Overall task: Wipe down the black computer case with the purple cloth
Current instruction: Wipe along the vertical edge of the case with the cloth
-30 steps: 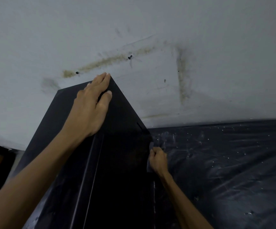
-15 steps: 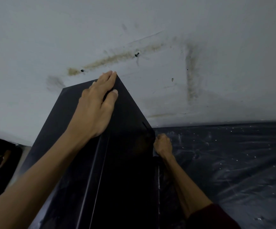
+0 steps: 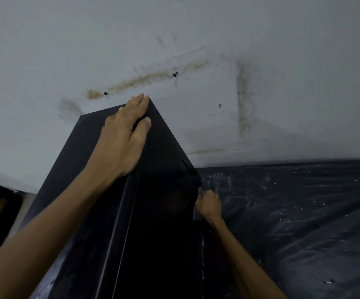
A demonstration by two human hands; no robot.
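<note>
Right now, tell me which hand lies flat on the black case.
The left hand, fingers straight on top of the case. The right hand is curled low at its side.

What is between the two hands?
The black computer case: its dark side panel separates the left hand and right hand, in the head view.

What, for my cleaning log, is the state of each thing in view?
Case: standing upright.
Left hand: flat on the case's top edge, fingers straight.
Right hand: fingers curled at the case's right side; what it holds is hidden.
Sheet: wrinkled, speckled white.
Wall: stained, two screws in it.
</note>
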